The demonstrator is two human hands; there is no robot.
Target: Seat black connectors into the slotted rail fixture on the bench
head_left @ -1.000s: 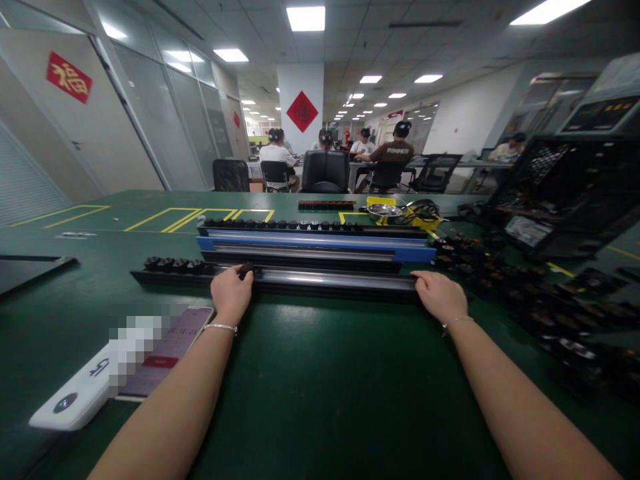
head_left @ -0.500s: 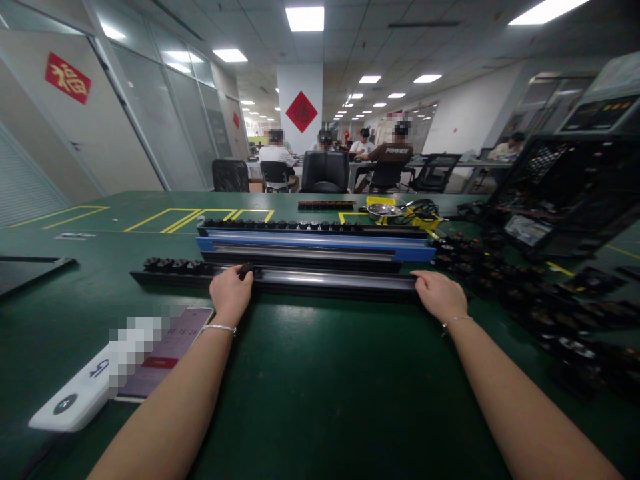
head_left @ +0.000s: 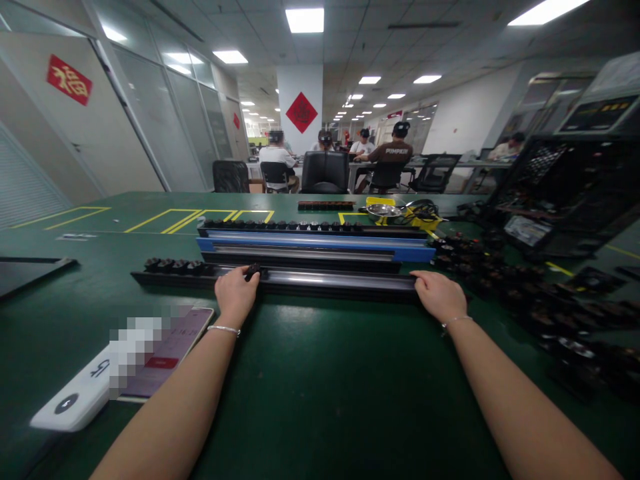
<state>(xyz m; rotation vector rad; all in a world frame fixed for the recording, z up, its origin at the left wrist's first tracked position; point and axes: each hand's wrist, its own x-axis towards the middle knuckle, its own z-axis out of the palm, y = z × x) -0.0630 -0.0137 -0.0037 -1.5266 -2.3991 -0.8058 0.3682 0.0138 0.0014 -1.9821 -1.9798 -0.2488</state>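
- One left hand, one right hand
- Four black parts, left end of near rail
- Two bracelets
- One phone, left
- One metal bowl, far

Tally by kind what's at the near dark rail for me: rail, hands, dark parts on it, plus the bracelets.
Near dark rail: 1
Hands: 2, left hand and right hand
Dark parts: 5 visible, 4 in the left-end row and 1 at the left fingertips
Bracelets: 2, one per wrist
Total: 10
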